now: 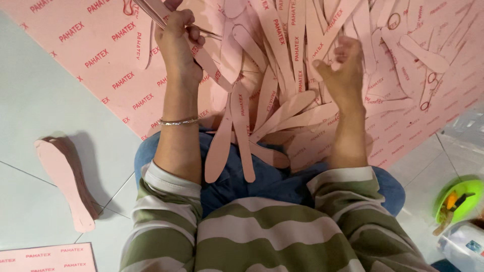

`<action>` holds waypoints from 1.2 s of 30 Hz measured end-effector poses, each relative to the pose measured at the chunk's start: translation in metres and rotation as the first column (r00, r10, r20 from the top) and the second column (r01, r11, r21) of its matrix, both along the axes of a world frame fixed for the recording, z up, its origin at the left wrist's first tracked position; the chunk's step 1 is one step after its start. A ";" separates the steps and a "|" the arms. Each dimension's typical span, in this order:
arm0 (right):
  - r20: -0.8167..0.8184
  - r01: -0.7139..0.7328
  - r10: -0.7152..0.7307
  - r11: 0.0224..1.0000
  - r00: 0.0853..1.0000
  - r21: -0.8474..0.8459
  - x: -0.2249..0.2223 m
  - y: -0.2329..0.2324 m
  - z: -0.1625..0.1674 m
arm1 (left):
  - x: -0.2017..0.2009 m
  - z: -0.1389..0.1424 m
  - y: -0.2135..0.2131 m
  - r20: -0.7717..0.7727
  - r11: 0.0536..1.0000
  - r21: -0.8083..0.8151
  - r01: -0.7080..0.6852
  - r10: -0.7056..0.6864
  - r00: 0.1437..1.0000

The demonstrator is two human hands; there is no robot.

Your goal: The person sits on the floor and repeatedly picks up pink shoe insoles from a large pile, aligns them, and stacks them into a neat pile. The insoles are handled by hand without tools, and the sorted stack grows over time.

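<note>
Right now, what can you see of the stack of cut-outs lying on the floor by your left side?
The stack of sole-shaped cut-outs lies flat on the pale tiled floor, left of the person's knee. The pieces look like thin pink board, long with rounded ends and a narrower waist. Lower layers fan out to the right, looking darker. No hand touches it.

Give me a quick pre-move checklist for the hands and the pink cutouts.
1. Left hand grip on a bundle of pink strips: ok, fist closed around them.
2. Right hand free: ok, it holds nothing and hovers over the pile of pink cutouts.
3. Strips clear of the lap: not ok, several hang over the blue jeans.
4. Finished stack of sole-shaped pieces on the floor: ok, lying apart at the left.
5. Green bowl contents: cannot tell.
</note>
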State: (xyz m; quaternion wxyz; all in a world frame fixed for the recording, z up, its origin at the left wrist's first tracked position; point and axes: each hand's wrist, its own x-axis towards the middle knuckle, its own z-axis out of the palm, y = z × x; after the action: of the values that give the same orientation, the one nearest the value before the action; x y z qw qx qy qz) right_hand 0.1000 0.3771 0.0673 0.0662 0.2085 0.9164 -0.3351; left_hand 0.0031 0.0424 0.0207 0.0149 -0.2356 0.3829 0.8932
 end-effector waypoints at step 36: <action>0.015 -0.107 0.171 0.680 0.985 -0.725 0.000 -0.047 0.023 | 0.019 -0.002 0.046 -0.308 0.904 -0.229 0.362 -0.420 0.853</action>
State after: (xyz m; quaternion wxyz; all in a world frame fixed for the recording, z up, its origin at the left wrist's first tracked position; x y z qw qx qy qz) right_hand 0.1002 0.3303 0.0906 0.2054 0.1091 0.7208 -0.6530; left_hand 0.0219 0.0884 0.0183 0.1091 0.0099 0.4906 0.8645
